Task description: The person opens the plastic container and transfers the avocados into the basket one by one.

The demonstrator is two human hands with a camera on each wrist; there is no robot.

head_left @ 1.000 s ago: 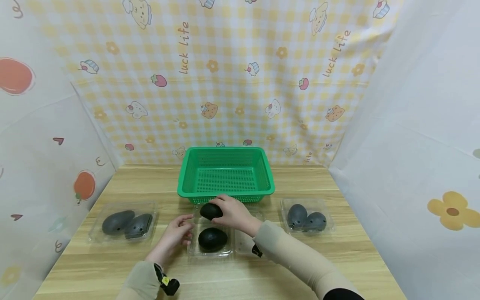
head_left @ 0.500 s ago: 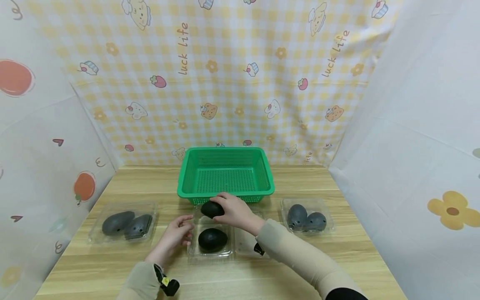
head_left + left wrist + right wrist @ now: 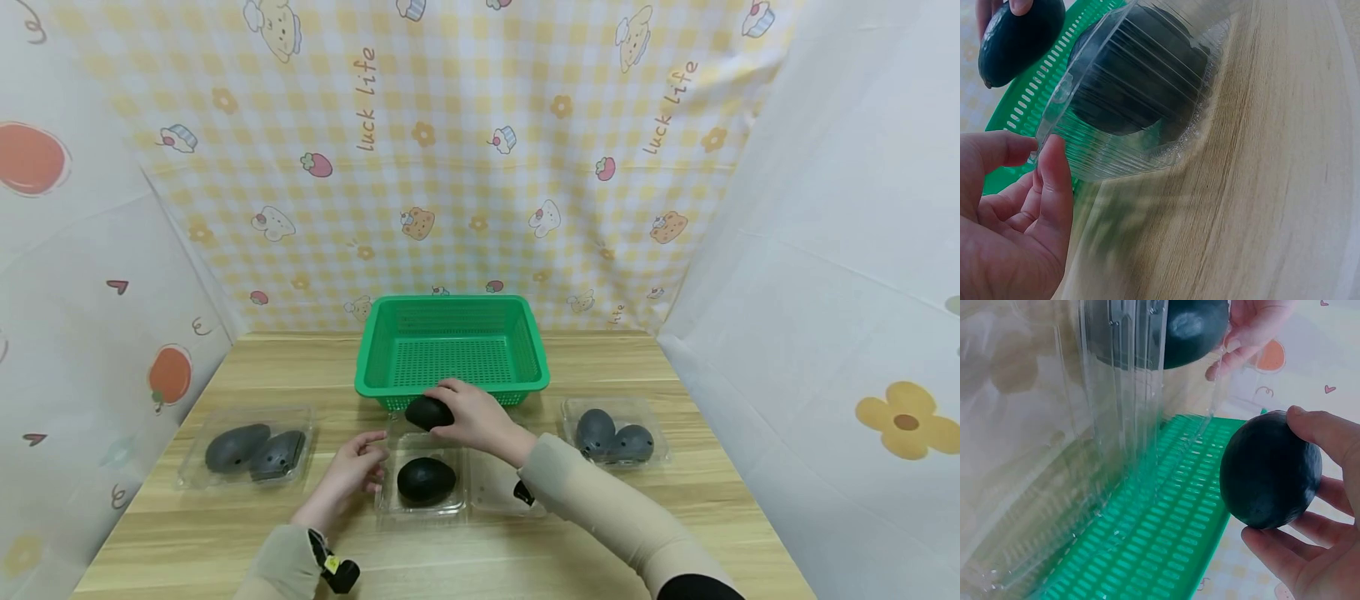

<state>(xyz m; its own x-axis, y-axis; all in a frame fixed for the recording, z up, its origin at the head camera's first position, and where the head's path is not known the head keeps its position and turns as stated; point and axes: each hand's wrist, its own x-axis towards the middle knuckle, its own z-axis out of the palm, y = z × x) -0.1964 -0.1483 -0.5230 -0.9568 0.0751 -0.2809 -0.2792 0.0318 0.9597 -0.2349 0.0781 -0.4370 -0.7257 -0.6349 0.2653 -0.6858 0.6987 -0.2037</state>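
My right hand (image 3: 480,421) grips a dark, oval avocado (image 3: 429,412) between thumb and fingers, above the back of an opened clear plastic clamshell box (image 3: 390,504). In the right wrist view this avocado (image 3: 1269,469) is raised off the box, near the green basket. A second avocado (image 3: 426,481) sits in the front of the box. My left hand (image 3: 351,471) is at the box's left side; in the left wrist view its thumb and finger (image 3: 1054,169) pinch the rim of the clear box (image 3: 1104,156). The box's lid (image 3: 495,487) lies folded out to the right, partly under my right forearm.
A green slotted basket (image 3: 452,390) stands just behind the box, with bare slots showing inside. Closed clear boxes, each with two dark fruits, stand at the left (image 3: 198,475) and the right (image 3: 652,412). A patterned cloth (image 3: 465,183) hangs behind the wooden table (image 3: 600,533).
My right hand has lifted the avocado from the back of the box and moved it slightly up and right toward the basket. The left hand has stayed in place.
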